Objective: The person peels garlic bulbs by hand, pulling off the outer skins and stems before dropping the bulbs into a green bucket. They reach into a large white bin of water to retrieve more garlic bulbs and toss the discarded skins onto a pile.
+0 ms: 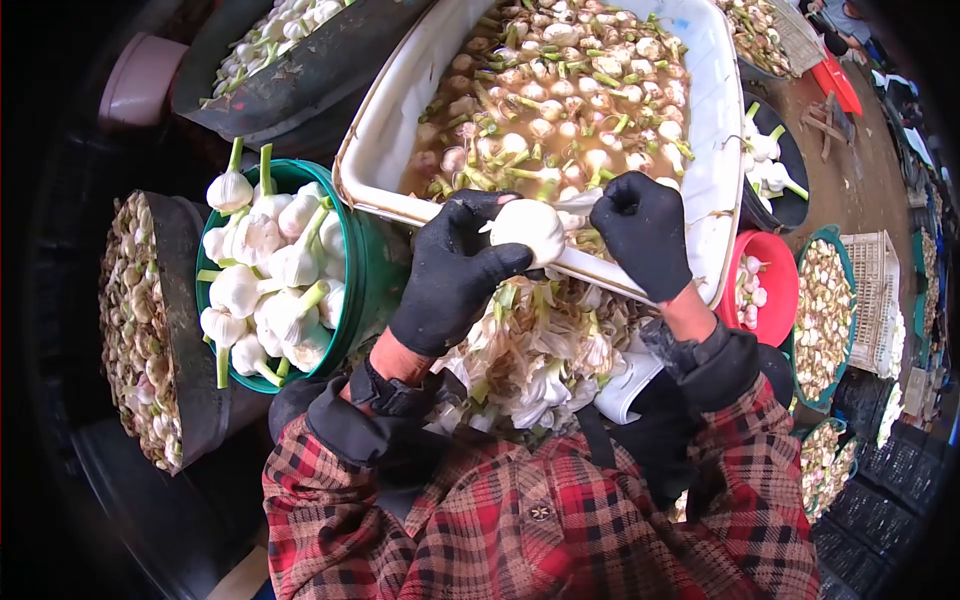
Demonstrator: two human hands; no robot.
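My left hand [455, 265], in a black glove, grips a clean white garlic bulb [530, 232] between thumb and fingers, over the near rim of the white tub. To its right, my right hand [645, 230], also gloved in black, is closed in a pinch. A pale, blurred strip of garlic skin [580, 204] runs from beside the bulb to its fingers. Below both hands lies a heap of loose garlic skins [535, 350] at my lap. The white tub [385, 150] beyond holds many garlic bulbs in brown water.
At left stands a green bucket [375, 275] heaped with white bulbs, beside a dark container [185, 300] of unpeeled garlic. A red bowl [785, 280] with several bulbs and a black bowl [790, 205] of garlic stand at right. Another person [845, 20] is at the upper right.
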